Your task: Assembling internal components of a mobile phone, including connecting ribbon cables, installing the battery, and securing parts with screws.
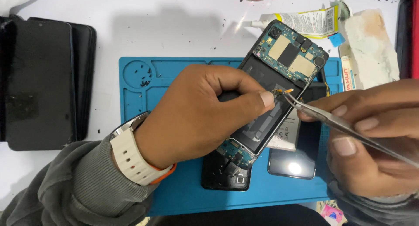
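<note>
My left hand grips an opened smartphone with its back cover off, tilted above the blue work mat. Its circuit board and black battery area show. My thumb presses near a small orange flex connector at the phone's middle. My right hand holds metal tweezers, their tips touching that connector. A white watch with an orange underside sits on my left wrist.
Two dark phone parts lie on the mat under the opened phone, with a white battery beside them. Black phones or screens are stacked at the left. A glue tube and a stained cloth lie at the top right. Small screws rest in a mat recess.
</note>
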